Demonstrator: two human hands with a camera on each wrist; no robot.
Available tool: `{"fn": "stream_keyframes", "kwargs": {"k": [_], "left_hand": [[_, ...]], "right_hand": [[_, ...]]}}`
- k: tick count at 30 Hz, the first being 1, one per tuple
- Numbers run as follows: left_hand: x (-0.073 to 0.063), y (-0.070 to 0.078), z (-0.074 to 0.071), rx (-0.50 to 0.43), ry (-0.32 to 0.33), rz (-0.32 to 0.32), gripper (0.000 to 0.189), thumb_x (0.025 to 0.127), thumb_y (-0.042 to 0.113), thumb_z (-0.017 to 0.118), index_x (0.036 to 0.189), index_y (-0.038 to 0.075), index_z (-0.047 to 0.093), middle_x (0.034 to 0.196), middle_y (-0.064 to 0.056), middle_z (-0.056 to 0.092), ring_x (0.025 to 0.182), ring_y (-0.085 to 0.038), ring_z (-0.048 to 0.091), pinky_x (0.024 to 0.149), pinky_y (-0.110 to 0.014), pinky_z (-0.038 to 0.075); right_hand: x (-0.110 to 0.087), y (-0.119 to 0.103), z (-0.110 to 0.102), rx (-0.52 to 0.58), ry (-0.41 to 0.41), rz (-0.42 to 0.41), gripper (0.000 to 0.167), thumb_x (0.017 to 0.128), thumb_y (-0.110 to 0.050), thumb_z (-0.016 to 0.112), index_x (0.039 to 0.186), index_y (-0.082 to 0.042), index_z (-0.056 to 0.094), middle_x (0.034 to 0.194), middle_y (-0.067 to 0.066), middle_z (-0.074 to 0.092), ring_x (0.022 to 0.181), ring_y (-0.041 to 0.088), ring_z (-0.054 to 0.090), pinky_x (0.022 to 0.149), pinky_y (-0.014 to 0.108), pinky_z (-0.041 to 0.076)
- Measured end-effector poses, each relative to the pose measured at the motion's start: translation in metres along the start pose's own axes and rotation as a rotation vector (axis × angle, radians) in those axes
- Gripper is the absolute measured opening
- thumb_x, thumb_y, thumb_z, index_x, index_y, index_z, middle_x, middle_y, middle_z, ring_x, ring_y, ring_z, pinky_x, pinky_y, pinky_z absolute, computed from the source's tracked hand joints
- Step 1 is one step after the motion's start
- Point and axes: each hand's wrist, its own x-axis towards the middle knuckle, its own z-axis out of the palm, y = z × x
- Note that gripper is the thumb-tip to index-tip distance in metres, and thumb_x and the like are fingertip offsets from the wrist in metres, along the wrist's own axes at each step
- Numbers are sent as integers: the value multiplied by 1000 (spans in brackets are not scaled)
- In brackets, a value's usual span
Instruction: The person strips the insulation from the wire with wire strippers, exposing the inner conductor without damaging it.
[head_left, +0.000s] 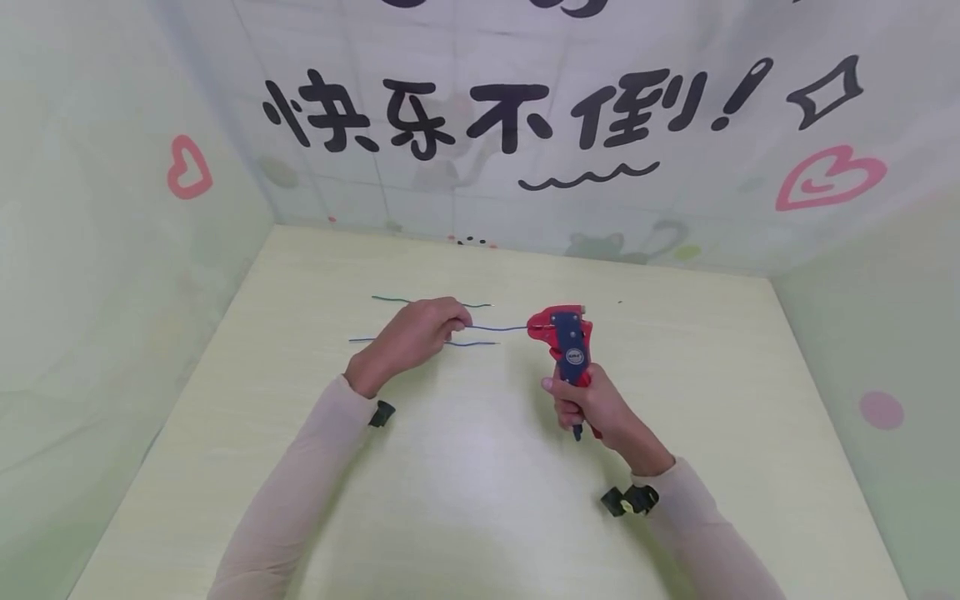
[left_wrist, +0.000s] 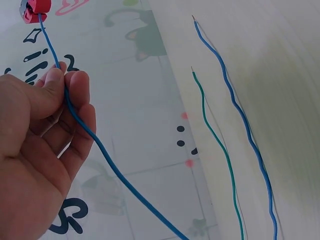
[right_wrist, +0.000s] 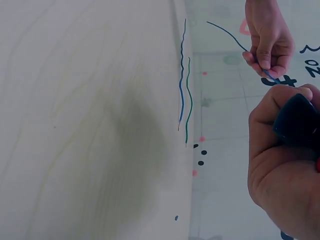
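My left hand [head_left: 411, 337] pinches a blue wire [left_wrist: 125, 182] between thumb and fingers, with its tail running back past the palm. The wire's far end meets the red nose of a red and dark blue wire stripper [head_left: 572, 337]. Curled around the stripper's handles is my right hand [head_left: 600, 408], holding the tool upright above the table. In the left wrist view, a second blue wire [left_wrist: 243, 115] and a shorter green wire [left_wrist: 220, 135] lie on the table, each with a bare metal tip.
The pale wooden table [head_left: 465, 492] is enclosed by printed fabric walls [head_left: 465, 200] at the back and sides. A tiny dark blue bit [right_wrist: 176, 218] lies near the table's back edge. Dark straps with small devices [head_left: 630, 500] sit at both wrists.
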Motion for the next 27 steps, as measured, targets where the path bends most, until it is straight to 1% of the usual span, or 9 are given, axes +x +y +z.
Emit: {"fn": "stream_keyframes", "kwargs": {"k": [8, 15, 19, 24, 27], "left_hand": [[0, -1, 0, -8, -3, 11, 14, 96, 2, 63, 106, 6, 71, 101, -6, 72, 78, -13, 62, 75, -29, 54], [-1, 0, 0, -6, 5, 9, 14, 96, 2, 63, 106, 6, 71, 100, -2, 71, 79, -12, 63, 75, -28, 54], [0, -1, 0, -11, 1, 14, 14, 96, 2, 63, 107, 5, 71, 101, -3, 71, 78, -12, 63, 75, -28, 54], [0, -2, -1, -6, -7, 8, 15, 96, 3, 62, 108, 6, 71, 102, -4, 71, 78, -11, 63, 76, -28, 54], [0, -1, -2, -3, 0, 10, 15, 96, 3, 63, 108, 6, 71, 102, -4, 71, 77, -11, 62, 76, -28, 55]], "right_hand": [[-2, -3, -2, -17, 2, 23, 24, 98, -20, 62, 88, -8, 43, 60, -2, 41, 50, 12, 42, 51, 24, 40], [-2, -3, -4, -45, -7, 15, 24, 99, -21, 62, 90, -8, 44, 61, -2, 43, 51, 13, 44, 53, 25, 42], [-3, -2, -6, -59, -8, 14, 24, 99, -21, 62, 90, -8, 44, 61, -1, 44, 52, 13, 45, 53, 25, 43], [-3, -2, -7, -96, -26, -15, 22, 99, -19, 61, 90, -6, 46, 61, 0, 47, 53, 14, 48, 54, 26, 45], [-4, -2, -7, -133, -40, -36, 22, 99, -18, 61, 89, -5, 46, 62, 0, 48, 54, 14, 50, 56, 28, 47]]}}
